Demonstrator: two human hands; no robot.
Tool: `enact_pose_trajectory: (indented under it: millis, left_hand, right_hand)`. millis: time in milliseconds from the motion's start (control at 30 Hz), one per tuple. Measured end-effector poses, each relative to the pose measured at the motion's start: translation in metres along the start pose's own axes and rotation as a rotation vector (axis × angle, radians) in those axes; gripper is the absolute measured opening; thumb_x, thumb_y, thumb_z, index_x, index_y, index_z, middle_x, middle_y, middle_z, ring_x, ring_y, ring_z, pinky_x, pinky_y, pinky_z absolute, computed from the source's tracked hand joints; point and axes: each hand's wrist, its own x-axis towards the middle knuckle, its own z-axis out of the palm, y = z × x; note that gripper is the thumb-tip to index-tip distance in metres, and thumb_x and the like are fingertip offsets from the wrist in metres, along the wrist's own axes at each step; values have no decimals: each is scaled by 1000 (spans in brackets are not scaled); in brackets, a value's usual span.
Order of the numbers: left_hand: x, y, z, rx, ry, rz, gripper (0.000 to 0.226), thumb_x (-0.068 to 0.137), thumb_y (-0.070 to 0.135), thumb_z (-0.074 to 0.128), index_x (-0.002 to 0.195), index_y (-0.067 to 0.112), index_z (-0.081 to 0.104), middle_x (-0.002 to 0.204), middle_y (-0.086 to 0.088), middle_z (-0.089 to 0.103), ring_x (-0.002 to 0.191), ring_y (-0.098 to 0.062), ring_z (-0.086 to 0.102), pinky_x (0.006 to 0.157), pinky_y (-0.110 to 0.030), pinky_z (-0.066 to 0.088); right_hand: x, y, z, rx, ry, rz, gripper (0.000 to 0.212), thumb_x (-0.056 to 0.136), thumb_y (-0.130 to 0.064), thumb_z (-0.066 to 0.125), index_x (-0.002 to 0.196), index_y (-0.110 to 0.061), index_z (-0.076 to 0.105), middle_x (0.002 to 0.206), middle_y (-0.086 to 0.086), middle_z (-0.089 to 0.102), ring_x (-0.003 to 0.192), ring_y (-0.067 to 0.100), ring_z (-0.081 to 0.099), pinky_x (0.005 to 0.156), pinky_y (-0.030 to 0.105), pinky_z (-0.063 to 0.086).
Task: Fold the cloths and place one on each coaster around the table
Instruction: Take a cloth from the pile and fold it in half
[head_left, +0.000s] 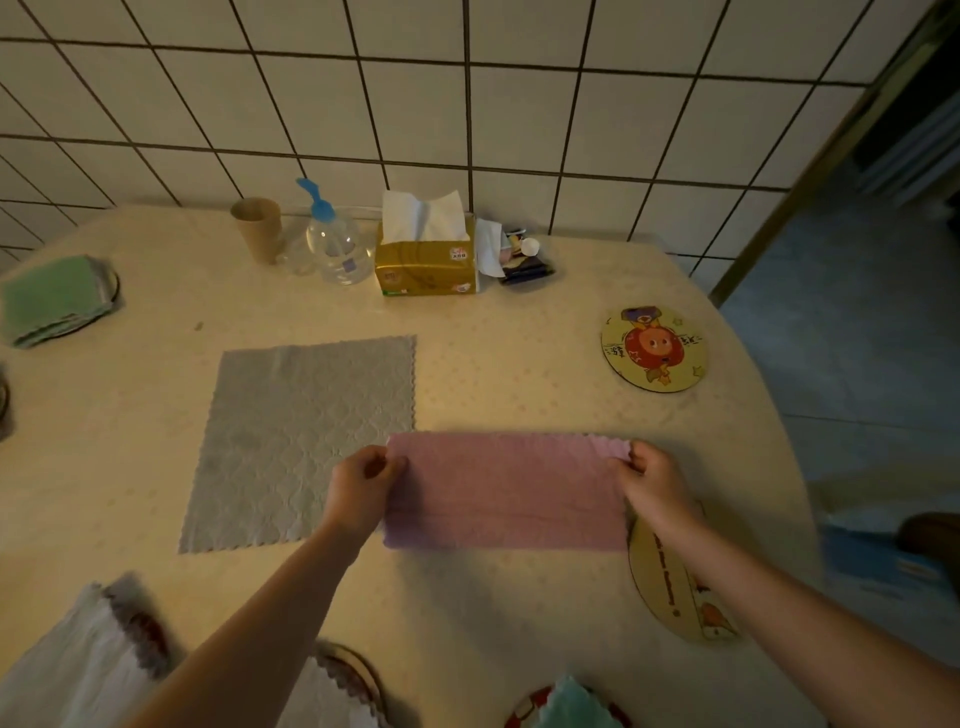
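A pink cloth (506, 491) lies folded in half as a wide rectangle on the table in front of me. My left hand (363, 480) pinches its upper left corner and my right hand (652, 480) pinches its upper right corner. A grey cloth (296, 441) lies spread flat to the left, its right edge tucked under the pink one. A bare round coaster (655, 347) with a cartoon print sits at the far right. Another coaster (670, 587) lies under my right forearm. A folded green cloth (52, 299) rests on a coaster at far left.
A paper cup (258, 228), a pump bottle (332, 244), a tissue box (426, 262) and small clutter (522, 260) stand by the tiled wall. White cloths (78, 670) and a teal cloth (571, 706) on coasters line the near edge. The table (519, 322) ends at right.
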Motion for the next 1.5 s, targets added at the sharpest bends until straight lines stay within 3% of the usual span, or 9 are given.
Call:
enact_pose_trajectory:
  millis: [300,467,667,800,933,1067,1300,1433,1500]
  left_hand:
    - [28,-7,16,142,26,-34,10,92,22,60,85,18,67,75,1,66,68,-16,60,58,-28,46]
    - [33,-10,16,123,30,-47,9,91,24,61,90,18,68,80,0,69,77,-22,64,66,-33,50]
    - [6,-11,18,151,80,26,34,95,17,54,128,23,52,121,1,58,97,-16,59,78,-33,52]
    - [-41,-26,24,585,61,616,48,89,11,58,136,18,47,139,-2,45,125,-21,42,99,-43,46]
    - [-66,-47,51,868,-347,879,61,95,31,45,151,28,20,159,8,15,148,-16,5,118,-37,10]
    - [-72,-66,56,1037,-374,790,64,94,41,38,152,26,15,160,5,13,147,-18,2,113,-38,7]
    - [-76,-81,30,1047,-299,650,61,92,41,35,150,25,26,155,6,28,142,-20,27,113,-31,10]
    - [-78,-73,24,1064,-199,559,58,99,47,11,143,21,39,146,3,44,135,-22,40,112,-30,25]
    - [-78,-71,23,1082,-178,537,55,95,46,24,139,21,46,143,4,49,132,-22,45,107,-32,35]
  right_hand:
    - [33,16,14,-54,-33,25,6,89,-17,59,89,-18,64,85,0,69,78,17,64,67,32,50]
    - [39,16,15,-100,6,16,7,88,-20,62,87,-14,63,82,1,66,76,18,62,67,31,48]
    - [29,13,8,-56,103,43,20,91,-21,57,108,-10,57,102,1,62,85,16,60,73,32,53]
    - [-21,11,6,-342,94,-354,37,86,-7,59,121,-12,50,116,-2,52,98,6,51,74,7,37]
    - [-61,31,25,-660,-165,-757,64,68,11,65,124,-18,54,129,-5,49,121,10,42,98,22,40]
    - [-67,58,20,-917,-255,-809,97,40,18,68,129,-18,50,134,-4,43,125,15,35,93,25,46]
    - [-58,58,4,-1044,-312,-795,102,27,10,75,123,-20,54,127,-3,51,116,17,50,83,30,51]
    - [-54,31,11,-1017,-377,-781,78,59,10,63,128,-20,42,136,2,39,124,22,39,95,36,41]
    - [-49,26,15,-1026,-395,-793,71,70,9,53,133,-18,35,139,3,32,127,24,32,100,37,35]
